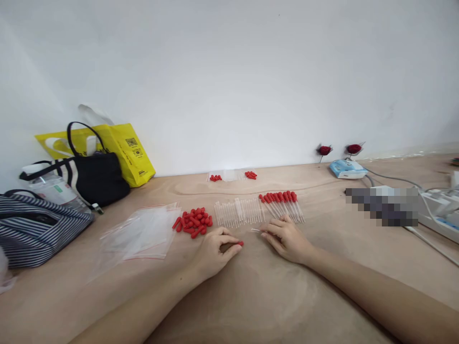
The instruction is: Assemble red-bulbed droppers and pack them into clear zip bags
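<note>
Between the thumb and fingers of my left hand [217, 251] is a red rubber dropper bulb [240, 243], only its end showing. My right hand [287, 238] pinches a thin clear dropper tube [256, 230], whose free end points left toward the bulb; the two are apart. Behind my left hand lies a pile of red rubber bulbs [193, 221]. A row of bare clear tubes [236, 213] lies beyond both hands. To its right are several droppers [285, 203], clear tubes with red bulbs on their far ends.
Clear zip bags [143, 234] lie left of the pile. Farther back, bags with red bulbs [229, 175] lie by the wall. A striped bag [43, 229], black bag [102, 179] and yellow bag [134, 157] stand left. A tissue pack [347, 169] and power strip [441, 222] are right.
</note>
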Action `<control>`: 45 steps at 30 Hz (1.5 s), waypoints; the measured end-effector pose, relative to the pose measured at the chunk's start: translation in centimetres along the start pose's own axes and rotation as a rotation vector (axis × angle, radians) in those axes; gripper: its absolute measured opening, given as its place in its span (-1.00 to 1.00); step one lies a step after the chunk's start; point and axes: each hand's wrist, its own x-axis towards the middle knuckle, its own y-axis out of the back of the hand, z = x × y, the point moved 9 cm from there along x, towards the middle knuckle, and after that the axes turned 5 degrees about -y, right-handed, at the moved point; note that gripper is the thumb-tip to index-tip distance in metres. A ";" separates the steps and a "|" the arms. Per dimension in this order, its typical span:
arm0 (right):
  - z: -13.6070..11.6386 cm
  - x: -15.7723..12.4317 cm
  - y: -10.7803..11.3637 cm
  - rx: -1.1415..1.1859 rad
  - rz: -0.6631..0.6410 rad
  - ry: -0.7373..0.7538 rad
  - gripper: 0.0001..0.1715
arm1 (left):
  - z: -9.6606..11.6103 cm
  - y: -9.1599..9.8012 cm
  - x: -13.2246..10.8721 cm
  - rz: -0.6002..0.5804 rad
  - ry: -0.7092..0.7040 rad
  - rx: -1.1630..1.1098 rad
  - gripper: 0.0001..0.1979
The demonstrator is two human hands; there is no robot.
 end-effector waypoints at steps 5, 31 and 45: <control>-1.3 0.0 -0.1 0.036 0.010 0.022 -0.80 | 0.0 0.0 0.0 0.062 0.000 -0.001 -0.84; -4.5 0.3 0.4 -0.003 0.074 0.214 -0.75 | 1.6 -0.3 -0.3 0.031 -0.146 0.003 -0.84; -5.0 0.1 -0.4 0.001 0.007 0.178 -0.71 | 2.9 -1.5 -0.9 -0.037 -0.281 0.086 -0.79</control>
